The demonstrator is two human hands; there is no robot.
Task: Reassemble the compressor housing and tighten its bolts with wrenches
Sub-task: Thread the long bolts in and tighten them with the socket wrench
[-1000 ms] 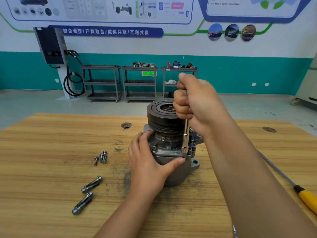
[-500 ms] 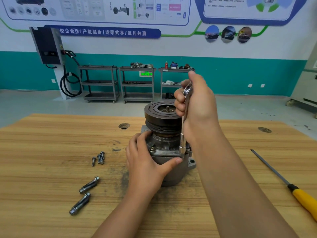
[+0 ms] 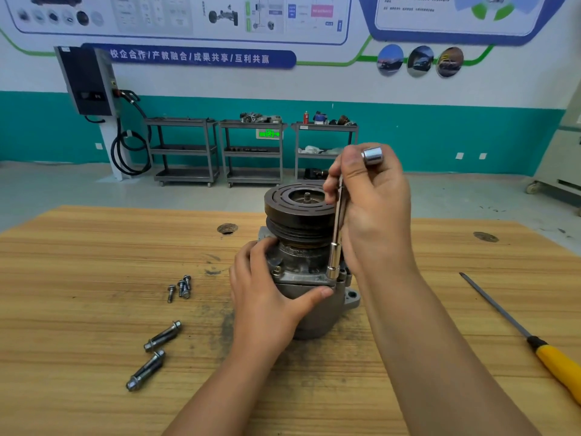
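Compressor (image 3: 301,278), standing on end at the middle of the table (image 3: 78,278), pulley (image 3: 298,209) uppermost. My left hand (image 3: 267,297) wraps the housing from its near-left side, thumb laid along the flange, bracing it. My right hand (image 3: 374,209), just right of the pulley, grips the top of a wrench (image 3: 334,247). Its shaft stands almost vertical, and its socket sits at the flange's near-right corner, on what I take to be a bolt, though the head is hidden. A flange bolt (image 3: 276,270) shows seated at near-left. Step in hand, as I judge it: running down the housing bolts. The next move calls for turning the wrench with the socket kept square and the body held against rotation. Left of the compressor lie short bolts (image 3: 180,286) and two long bolts (image 3: 162,336). Well to its right lies a screwdriver (image 3: 534,338).
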